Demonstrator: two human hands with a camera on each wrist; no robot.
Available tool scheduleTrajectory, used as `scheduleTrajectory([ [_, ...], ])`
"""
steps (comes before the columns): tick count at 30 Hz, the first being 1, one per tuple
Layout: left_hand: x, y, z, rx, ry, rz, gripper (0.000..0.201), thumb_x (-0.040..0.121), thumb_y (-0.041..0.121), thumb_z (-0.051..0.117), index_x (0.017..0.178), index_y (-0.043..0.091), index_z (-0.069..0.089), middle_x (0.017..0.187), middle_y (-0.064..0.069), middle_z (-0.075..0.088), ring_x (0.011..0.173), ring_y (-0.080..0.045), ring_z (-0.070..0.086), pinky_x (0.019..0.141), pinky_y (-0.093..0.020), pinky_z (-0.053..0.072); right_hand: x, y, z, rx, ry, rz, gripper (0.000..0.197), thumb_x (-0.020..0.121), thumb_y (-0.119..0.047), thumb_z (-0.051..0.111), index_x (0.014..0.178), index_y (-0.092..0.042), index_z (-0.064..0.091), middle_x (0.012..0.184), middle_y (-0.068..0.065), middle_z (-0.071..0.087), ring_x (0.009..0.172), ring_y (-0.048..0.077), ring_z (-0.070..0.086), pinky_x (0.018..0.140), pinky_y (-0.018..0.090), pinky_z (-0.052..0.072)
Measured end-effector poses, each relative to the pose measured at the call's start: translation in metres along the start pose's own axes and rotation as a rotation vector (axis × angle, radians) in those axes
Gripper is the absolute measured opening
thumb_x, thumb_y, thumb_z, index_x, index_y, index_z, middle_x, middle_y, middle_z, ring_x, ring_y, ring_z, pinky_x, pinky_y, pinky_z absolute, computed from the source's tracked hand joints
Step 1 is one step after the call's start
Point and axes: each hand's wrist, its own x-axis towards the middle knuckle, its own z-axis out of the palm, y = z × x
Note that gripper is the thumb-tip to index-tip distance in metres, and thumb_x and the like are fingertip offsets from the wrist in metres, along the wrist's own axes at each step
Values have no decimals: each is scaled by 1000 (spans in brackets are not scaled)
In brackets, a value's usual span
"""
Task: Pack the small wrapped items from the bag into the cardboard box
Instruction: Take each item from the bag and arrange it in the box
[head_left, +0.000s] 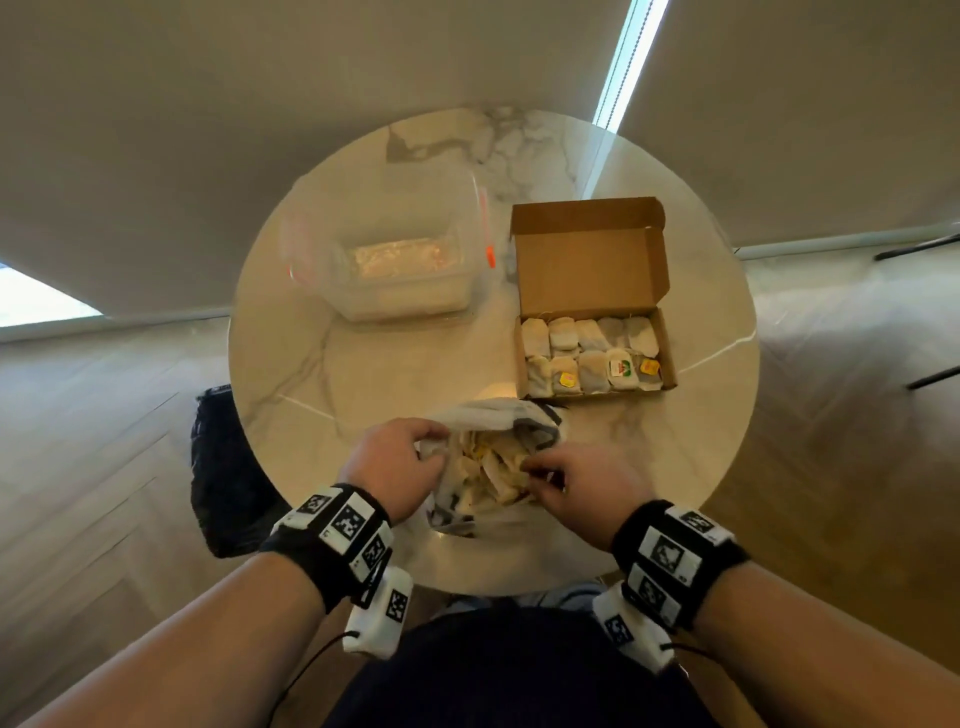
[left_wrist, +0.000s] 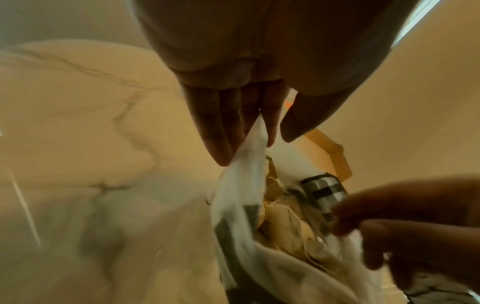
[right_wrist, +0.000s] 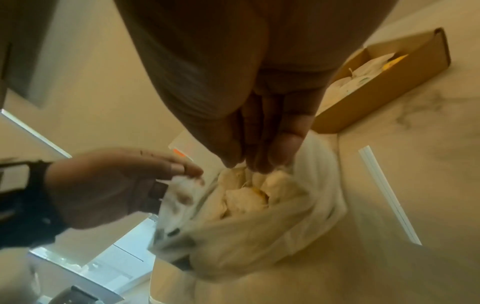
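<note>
**A:** Item one, wrapped items (head_left: 493, 470): a loose heap in the mouth of the bag (head_left: 488, 415), at the near edge of the table (head_left: 291, 364), directly ahead of me. Pale sachets with strings, lying at all angles, so there is no common long axis to line up on.

**B:** And your grip?

**A:** Right hand (head_left: 582, 483): fingertips (right_wrist: 262, 164) bunched together and pointing down into the heap from its right side, touching the top sachets. I think they are pinching one, but the wrist view is smeared and I cannot tell for certain. Left hand (head_left: 392, 462): pinching the bag's left rim between thumb and fingers, holding the mouth open.

**B:** Destination?

**A:** Cardboard box (head_left: 670, 358), lid folded back, beyond the bag and to its right, close by. Two rows of sachets already cover its floor. The right hand is plainly the nearer one; the carry runs forward and rightward, clear of the left hand, which I would leave on the rim.

**B:** Anything else on the table?

**A:** Clear plastic tub (head_left: 395, 260) with an orange tab, far left of the box, well apart from the bag.
</note>
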Motion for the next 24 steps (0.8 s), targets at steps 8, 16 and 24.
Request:
scheduleTrajectory([
  [8, -5, 16, -6, -8, 111, 184, 9, 99, 39, 57, 97, 30, 59, 97, 6, 69, 84, -18, 64, 79, -39, 55, 9, -14, 27, -162, 8, 105, 49, 89, -47, 66, 135, -31, 59, 139, -5, 59, 127, 22, 54, 101, 35, 49],
  [16, 28, 35, 26, 490, -212, 388, 49, 86, 23, 67, 134, 33, 62, 164, 4, 35, 138, -29, 51, 111, -45, 49, 0, -17, 41, -281, 40, 148, 35, 95, -41, 55, 123, -23, 63, 127, 2, 59, 124, 28, 49, 90, 43, 53],
  [24, 27, 28, 34, 521, -166, 408, 86, 92, 21, 69, 161, 31, 19, 159, 0, 35, 123, -33, 62, 99, -46, 56, 9, -8, 64, -257, 112, 285, 81, 89, -65, 58, 155, -28, 30, 148, -1, 48, 134, 27, 43, 97, 46, 50],
])
